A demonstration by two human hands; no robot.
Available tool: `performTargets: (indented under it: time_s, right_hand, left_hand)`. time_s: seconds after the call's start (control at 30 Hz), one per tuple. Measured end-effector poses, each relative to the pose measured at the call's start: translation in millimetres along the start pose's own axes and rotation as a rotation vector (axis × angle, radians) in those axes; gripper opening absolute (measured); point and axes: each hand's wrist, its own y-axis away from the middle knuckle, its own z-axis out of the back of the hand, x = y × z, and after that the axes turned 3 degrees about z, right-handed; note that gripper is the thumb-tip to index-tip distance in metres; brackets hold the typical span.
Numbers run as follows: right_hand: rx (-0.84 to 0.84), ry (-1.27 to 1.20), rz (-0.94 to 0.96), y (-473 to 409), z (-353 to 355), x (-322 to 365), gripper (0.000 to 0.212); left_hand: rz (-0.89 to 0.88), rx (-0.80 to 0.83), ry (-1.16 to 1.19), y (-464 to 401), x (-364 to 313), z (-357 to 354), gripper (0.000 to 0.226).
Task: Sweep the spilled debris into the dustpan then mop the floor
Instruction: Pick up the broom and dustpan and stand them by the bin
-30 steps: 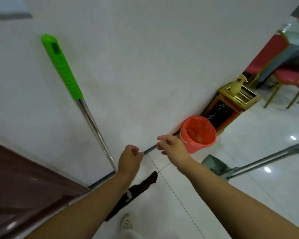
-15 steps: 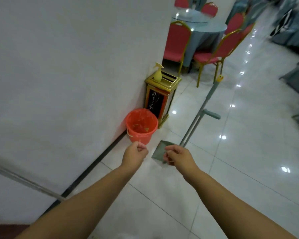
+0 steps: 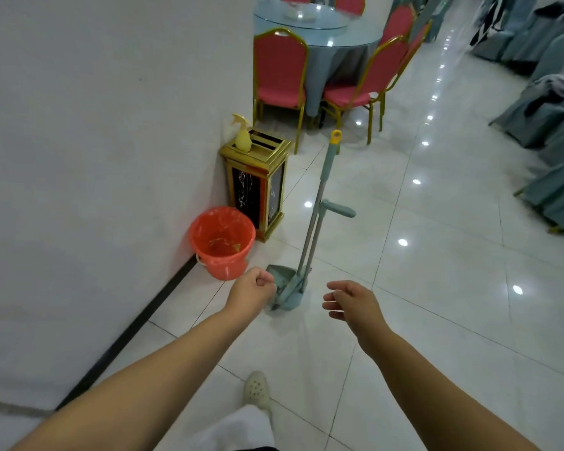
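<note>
A grey-green dustpan (image 3: pixel 285 288) stands on the white tiled floor, its long handle and a broom handle with a yellow tip (image 3: pixel 327 164) rising together from it. My left hand (image 3: pixel 253 291) is curled into a fist just left of the pan and holds nothing. To the right of the pan, my right hand (image 3: pixel 349 301) hangs with loosely bent fingers, empty. An orange bucket (image 3: pixel 222 244) with a few scraps inside sits by the wall. The mop is out of view.
A gold and black bin (image 3: pixel 258 187) with a yellow spray bottle (image 3: pixel 241 136) on top stands against the white wall (image 3: pixel 111 125). Red chairs (image 3: pixel 280 73) ring a round glass table (image 3: pixel 316 30) beyond. Covered chairs (image 3: pixel 554 125) line the right. My shoe (image 3: pixel 256 388) is below.
The view has swung right, away from the green-handled mop on the wall, toward the dustpan. My hands have spread apart and my right fingers have loosened.
</note>
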Motion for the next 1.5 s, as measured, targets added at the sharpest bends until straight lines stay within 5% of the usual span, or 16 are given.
performTargets:
  time_s: [0.73, 1.13, 1.5]
  right_hand:
    - [0.001, 0.075, -0.025, -291.5, 96.4, 67.5, 0.021]
    - [0.581, 0.634, -0.008, -424.0, 127.1, 66.5, 0.038]
    - [0.735, 0.686, -0.062, -442.4, 99.8, 62.7, 0.029]
  left_hand:
    - [0.014, -0.084, 0.019, -246.9, -138.0, -106.7, 0.010]
    - [-0.070, -0.310, 0.141, -298.0, -194.0, -157.3, 0.040]
    - [-0.105, -0.362, 0.213, -303.2, -184.0, -160.6, 0.035]
